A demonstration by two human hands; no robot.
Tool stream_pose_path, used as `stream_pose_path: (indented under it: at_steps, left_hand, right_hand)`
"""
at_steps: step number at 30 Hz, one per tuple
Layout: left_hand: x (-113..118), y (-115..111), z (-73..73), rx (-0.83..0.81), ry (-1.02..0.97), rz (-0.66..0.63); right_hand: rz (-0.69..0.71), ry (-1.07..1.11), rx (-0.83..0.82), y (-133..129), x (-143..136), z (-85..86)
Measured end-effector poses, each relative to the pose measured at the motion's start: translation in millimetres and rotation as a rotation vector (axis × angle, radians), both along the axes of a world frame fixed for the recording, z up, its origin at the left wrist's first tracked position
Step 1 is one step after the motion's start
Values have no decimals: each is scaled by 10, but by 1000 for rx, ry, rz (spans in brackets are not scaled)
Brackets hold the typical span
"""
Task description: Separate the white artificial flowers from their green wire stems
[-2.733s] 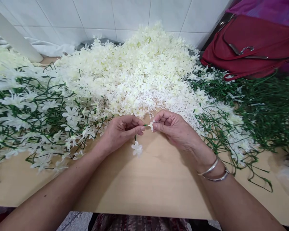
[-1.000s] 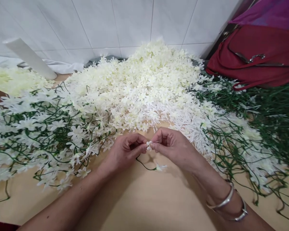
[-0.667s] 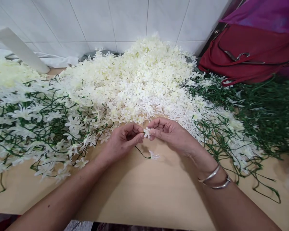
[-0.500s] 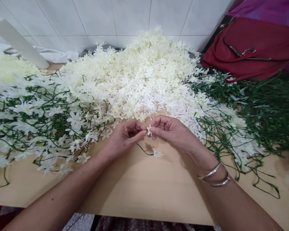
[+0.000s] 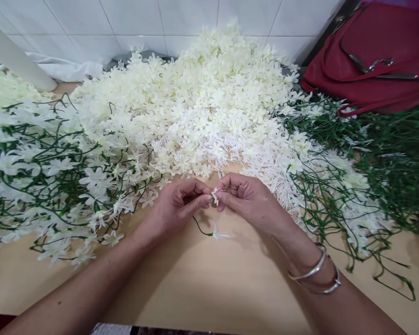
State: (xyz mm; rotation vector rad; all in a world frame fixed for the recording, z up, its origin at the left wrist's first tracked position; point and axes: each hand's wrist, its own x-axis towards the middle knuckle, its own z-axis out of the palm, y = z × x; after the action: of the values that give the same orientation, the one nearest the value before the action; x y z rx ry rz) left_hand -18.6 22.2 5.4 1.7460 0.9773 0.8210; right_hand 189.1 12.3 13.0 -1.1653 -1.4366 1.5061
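Observation:
Between my fingertips, just above the table, is a small white artificial flower [image 5: 215,196]. My left hand [image 5: 181,202] pinches a green stem at the flower's left side. From below that hand the stem runs out to a second white flower [image 5: 219,233] with thin white stamens. My right hand [image 5: 246,200] closes thumb and finger on the first flower's right side, where fine white threads show. The hands almost touch. Two silver bangles circle my right wrist.
Loose white blossoms [image 5: 202,100] are heaped against the tiled wall, with white stamens [image 5: 230,146] before them. Green-stemmed flowers [image 5: 56,172] lie left; bare green stems [image 5: 338,200] lie right. A red bag [image 5: 380,60] and a white roll [image 5: 17,53] stand behind on the wooden table [image 5: 209,284].
The view has shifted slightly. Both hands keep their pinch at the same small flower, which has turned a little. The dangling second flower has swung slightly left of the hands' meeting point.

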Motion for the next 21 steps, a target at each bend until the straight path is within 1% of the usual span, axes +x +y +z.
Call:
stream_pose_path:
  at_steps: [5,10,12,14,17,21]
  left_hand:
    - [-3,7,4,3,31,2]
    - [20,0,-2,-33,-39,-1]
    - [30,-11,4,-29,-92,30]
    - [37,-27,34,-22,-159,110]
    - [47,-62,157,13,-235,213]
    - [56,-160,428,145,-204,260]
  right_hand:
    - [-7,12,-10,9,-18,-10]
    - [-10,78,-5,27,-26,-26]
    - [-19,100,10,24,-21,-20]
    - [-42,118,42,19,-11,-23]
    - [-96,199,78,25,5,-65]
    - [-133,278,42,54,15,-137]
